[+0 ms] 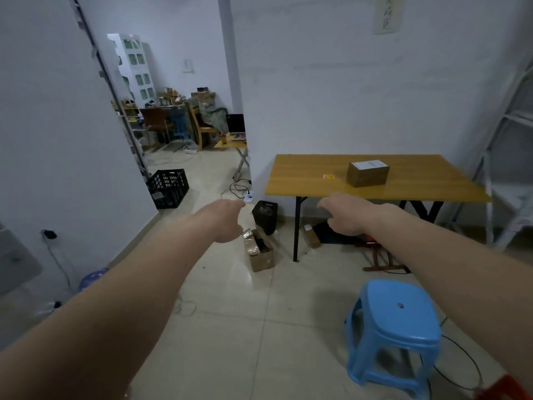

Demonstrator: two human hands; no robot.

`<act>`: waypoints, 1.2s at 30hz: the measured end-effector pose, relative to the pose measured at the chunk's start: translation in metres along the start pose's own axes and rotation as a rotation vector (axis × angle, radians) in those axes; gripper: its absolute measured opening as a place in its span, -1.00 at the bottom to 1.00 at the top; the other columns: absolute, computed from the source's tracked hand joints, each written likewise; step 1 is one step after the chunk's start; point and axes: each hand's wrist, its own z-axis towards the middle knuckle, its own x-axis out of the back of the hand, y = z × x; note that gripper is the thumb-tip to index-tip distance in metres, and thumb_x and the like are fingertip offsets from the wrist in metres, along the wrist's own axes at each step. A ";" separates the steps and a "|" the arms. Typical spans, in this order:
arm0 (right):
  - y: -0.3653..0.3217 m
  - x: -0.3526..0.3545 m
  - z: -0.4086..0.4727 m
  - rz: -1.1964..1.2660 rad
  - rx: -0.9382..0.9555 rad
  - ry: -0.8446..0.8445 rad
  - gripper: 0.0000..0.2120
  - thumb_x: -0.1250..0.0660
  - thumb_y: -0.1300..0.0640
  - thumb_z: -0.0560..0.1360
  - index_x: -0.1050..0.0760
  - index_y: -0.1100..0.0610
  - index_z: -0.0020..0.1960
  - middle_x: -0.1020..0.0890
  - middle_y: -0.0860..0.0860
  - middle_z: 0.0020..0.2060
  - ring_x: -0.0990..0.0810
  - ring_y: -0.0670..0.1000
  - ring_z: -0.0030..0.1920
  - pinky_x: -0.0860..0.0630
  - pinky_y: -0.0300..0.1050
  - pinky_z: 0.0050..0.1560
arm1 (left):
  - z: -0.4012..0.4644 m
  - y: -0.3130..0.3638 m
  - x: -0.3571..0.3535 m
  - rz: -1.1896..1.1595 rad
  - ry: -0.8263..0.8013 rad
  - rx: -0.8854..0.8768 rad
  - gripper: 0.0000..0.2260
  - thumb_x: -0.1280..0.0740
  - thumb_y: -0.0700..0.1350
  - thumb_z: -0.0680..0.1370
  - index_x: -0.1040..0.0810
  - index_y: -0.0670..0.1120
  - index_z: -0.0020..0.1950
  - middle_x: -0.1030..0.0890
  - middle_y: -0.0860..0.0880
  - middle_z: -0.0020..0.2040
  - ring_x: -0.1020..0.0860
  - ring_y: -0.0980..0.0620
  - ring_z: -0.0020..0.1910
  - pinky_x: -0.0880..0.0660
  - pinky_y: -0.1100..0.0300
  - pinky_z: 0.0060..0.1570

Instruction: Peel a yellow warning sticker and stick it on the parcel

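A brown cardboard parcel [368,174] with a white label on top sits on the yellow folding table [302,180]. A small yellow warning sticker [328,176] lies flat on the table just left of the parcel. Both my arms stretch forward in the air, well short of the table. My left hand [227,220] hangs over the floor with its fingers curled down and nothing visible in it. My right hand [346,215] hovers in front of the table's near edge, fingers loosely apart and empty.
A blue plastic stool [395,321] stands on the tiled floor at the lower right. Under and beside the table are an open cardboard box [261,256], a black bin [266,215] and cables. A black crate [169,188] sits by the left wall; a metal rack [507,145] stands right.
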 end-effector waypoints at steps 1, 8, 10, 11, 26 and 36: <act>-0.003 0.001 0.014 -0.008 -0.007 -0.001 -0.65 -0.14 0.21 0.55 -0.37 0.16 0.33 -0.44 0.15 0.27 -0.45 0.18 0.24 -0.45 0.11 0.24 | 0.014 -0.006 0.000 0.001 -0.001 -0.017 -0.45 -0.25 -0.12 0.54 -0.13 -0.06 0.49 -0.34 -0.13 0.42 -0.32 -0.12 0.38 -0.36 0.04 0.26; -0.011 -0.008 0.109 -0.030 -0.052 -0.042 -0.64 -0.14 0.21 0.54 -0.35 0.14 0.33 -0.45 0.15 0.27 -0.45 0.19 0.23 -0.46 0.13 0.22 | 0.108 -0.047 -0.017 -0.016 0.014 -0.106 -0.51 -0.28 -0.10 0.52 -0.24 -0.06 0.43 -0.42 -0.13 0.34 -0.37 -0.13 0.31 -0.40 0.00 0.20; -0.005 -0.010 0.139 -0.007 -0.070 -0.049 -0.63 -0.15 0.22 0.54 -0.34 0.14 0.34 -0.45 0.15 0.28 -0.45 0.19 0.24 -0.46 0.12 0.23 | 0.138 -0.058 -0.020 -0.008 0.002 -0.113 -0.51 -0.28 -0.10 0.51 -0.24 -0.05 0.42 -0.43 -0.14 0.33 -0.40 -0.14 0.29 -0.42 0.00 0.18; -0.002 -0.009 0.154 0.009 -0.081 -0.053 -0.62 -0.16 0.22 0.54 -0.33 0.14 0.36 -0.45 0.14 0.29 -0.44 0.18 0.25 -0.45 0.11 0.24 | 0.155 -0.062 -0.019 0.000 0.003 -0.120 -0.50 -0.28 -0.11 0.51 -0.23 -0.05 0.42 -0.43 -0.14 0.33 -0.40 -0.14 0.29 -0.42 0.00 0.17; 0.062 0.035 0.359 0.111 -0.239 -0.063 -0.40 -0.08 0.43 0.50 -0.17 0.09 0.50 -0.27 0.11 0.49 -0.29 0.17 0.44 -0.36 0.01 0.35 | 0.421 -0.089 0.018 0.034 -0.009 -0.246 -0.49 -0.26 -0.12 0.55 -0.20 -0.05 0.47 -0.34 -0.11 0.44 -0.32 -0.13 0.39 -0.36 0.02 0.27; 0.113 0.047 0.452 0.132 -0.439 -0.019 -0.39 -0.09 0.44 0.47 -0.20 0.08 0.47 -0.36 0.14 0.39 -0.41 0.16 0.31 -0.49 -0.03 0.12 | 0.597 -0.054 0.022 0.090 -0.063 -0.496 -0.51 -0.22 -0.06 0.59 -0.15 -0.01 0.49 -0.28 -0.09 0.48 -0.33 -0.13 0.38 -0.39 0.03 0.26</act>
